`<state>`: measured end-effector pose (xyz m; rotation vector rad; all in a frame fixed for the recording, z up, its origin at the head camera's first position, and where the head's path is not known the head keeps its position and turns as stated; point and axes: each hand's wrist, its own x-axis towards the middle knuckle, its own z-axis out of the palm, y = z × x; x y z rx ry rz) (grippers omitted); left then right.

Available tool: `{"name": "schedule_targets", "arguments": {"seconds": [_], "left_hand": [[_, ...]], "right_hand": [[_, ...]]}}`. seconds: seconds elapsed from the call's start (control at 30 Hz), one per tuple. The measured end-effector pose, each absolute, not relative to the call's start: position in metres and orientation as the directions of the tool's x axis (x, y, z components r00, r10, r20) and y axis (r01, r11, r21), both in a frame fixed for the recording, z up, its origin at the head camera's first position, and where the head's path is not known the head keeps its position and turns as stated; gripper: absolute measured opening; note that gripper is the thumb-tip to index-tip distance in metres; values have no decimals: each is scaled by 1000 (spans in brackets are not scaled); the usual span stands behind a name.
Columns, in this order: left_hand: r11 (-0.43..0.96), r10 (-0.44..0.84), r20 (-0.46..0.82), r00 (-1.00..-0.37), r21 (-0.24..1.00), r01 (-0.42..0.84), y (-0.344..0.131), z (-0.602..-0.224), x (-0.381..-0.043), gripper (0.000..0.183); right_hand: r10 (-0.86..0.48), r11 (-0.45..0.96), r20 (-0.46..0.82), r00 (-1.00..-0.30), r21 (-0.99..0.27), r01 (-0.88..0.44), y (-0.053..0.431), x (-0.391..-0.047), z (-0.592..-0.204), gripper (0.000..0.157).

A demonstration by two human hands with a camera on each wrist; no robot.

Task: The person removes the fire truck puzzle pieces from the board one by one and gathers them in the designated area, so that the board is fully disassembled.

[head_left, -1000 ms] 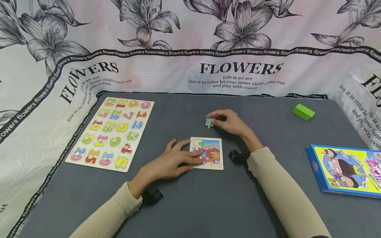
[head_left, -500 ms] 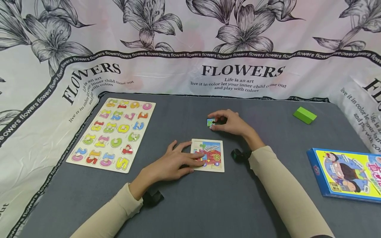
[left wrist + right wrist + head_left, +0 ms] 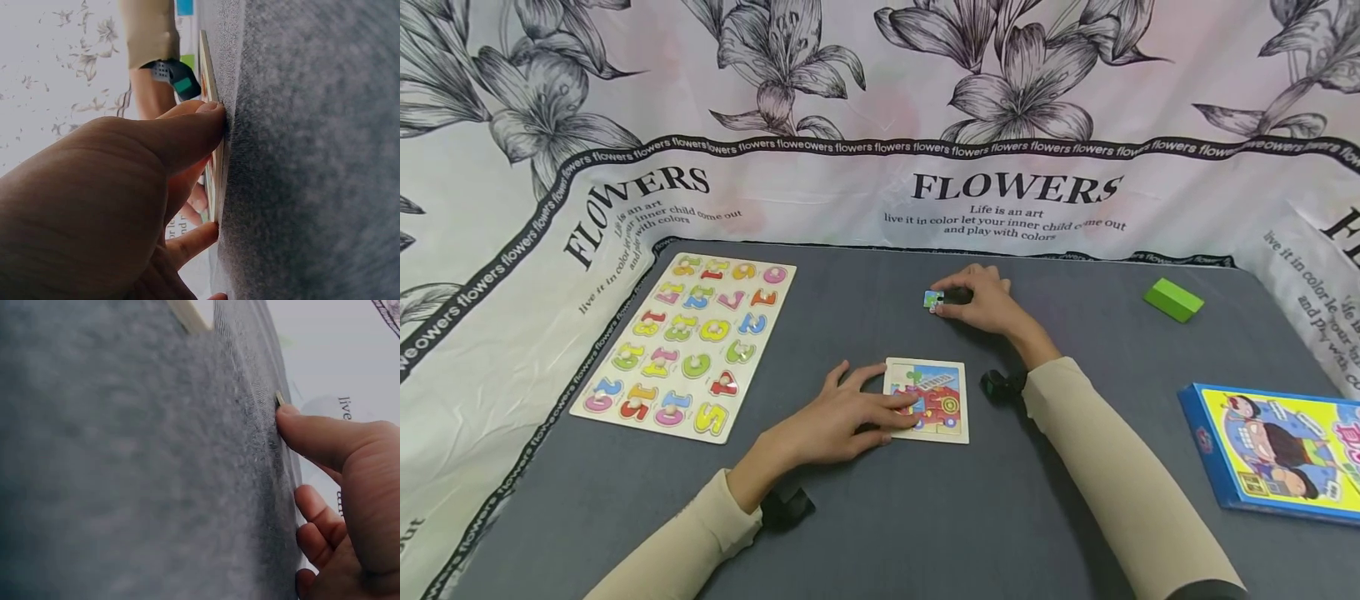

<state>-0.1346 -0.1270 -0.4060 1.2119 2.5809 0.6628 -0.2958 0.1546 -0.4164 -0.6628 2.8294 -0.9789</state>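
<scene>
A small square jigsaw puzzle (image 3: 953,383) in a pale wooden frame, with a red fire engine picture, lies in the middle of the table. My left hand (image 3: 842,419) rests on its left side with fingers spread, covering part of the picture. Seen from the left wrist, the thumb lies at the near edge of the puzzle frame (image 3: 208,69). Beyond the puzzle, my right hand (image 3: 985,302) pinches a small blue-and-green jigsaw piece (image 3: 932,300) between thumb and forefinger, low at the tabletop. Only a thin edge of the piece (image 3: 280,397) shows in the right wrist view.
A cream board (image 3: 681,337) of colourful numbers lies at the left. At the back right is a green block (image 3: 1173,300). A blue-and-yellow box (image 3: 1273,450) lies at the right edge. A flower-printed curtain (image 3: 820,200) hangs behind the grey table (image 3: 880,533).
My right hand has moved slightly away from the puzzle with the jigsaw piece, which appears turned. The left hand stays on the puzzle. The whole head view has shifted slightly.
</scene>
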Motion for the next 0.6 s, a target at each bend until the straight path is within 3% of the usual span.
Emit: {"name": "schedule_targets", "arguments": {"seconds": [0.3,0.6], "left_hand": [[567,767,-16,-642,486,665,-126,-407,-134,42],[571,764,-19,-645,486,662,-127,-407,-134,42]], "right_hand": [[-370,746,72,-926,-571,-342,155,-304,-415,46],[-375,736,83,-923,-579,-351,157,-306,-420,41]]}}
